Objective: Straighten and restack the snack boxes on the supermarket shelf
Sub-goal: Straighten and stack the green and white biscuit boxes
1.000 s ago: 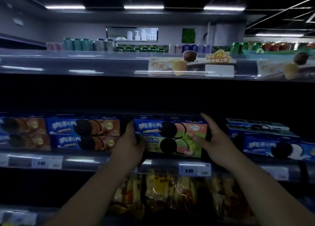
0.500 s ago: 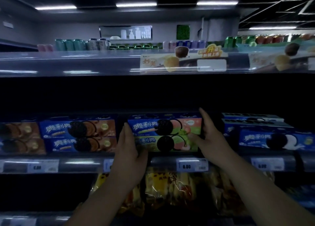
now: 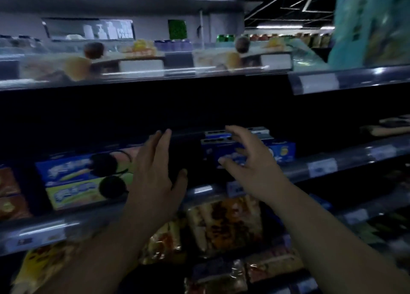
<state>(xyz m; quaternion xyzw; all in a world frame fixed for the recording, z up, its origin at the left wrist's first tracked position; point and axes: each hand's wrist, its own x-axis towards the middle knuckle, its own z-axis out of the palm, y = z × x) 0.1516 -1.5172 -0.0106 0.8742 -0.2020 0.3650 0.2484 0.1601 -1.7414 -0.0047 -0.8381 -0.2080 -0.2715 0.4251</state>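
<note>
Two stacked cookie boxes, blue on top (image 3: 73,168) and green below (image 3: 77,194), sit squared on the middle shelf at the left. My left hand (image 3: 155,178) hovers just right of them, fingers spread, holding nothing. Further right lies an uneven stack of blue cookie boxes (image 3: 281,153), the top ones set back and skewed. My right hand (image 3: 248,160) is in front of that stack with fingers curled apart; I cannot see it gripping a box. The image is blurred by motion.
A dark gap on the shelf separates the two stacks. The shelf rail (image 3: 321,167) carries price tags. Brown boxes (image 3: 8,194) sit at far left. Bagged snacks (image 3: 224,222) fill the shelf below. A teal package (image 3: 372,23) stands on the upper right shelf.
Both hands have let go of the blue-and-green stack and shifted right toward the blue boxes. The view has swung right, so the stack now lies at the left.
</note>
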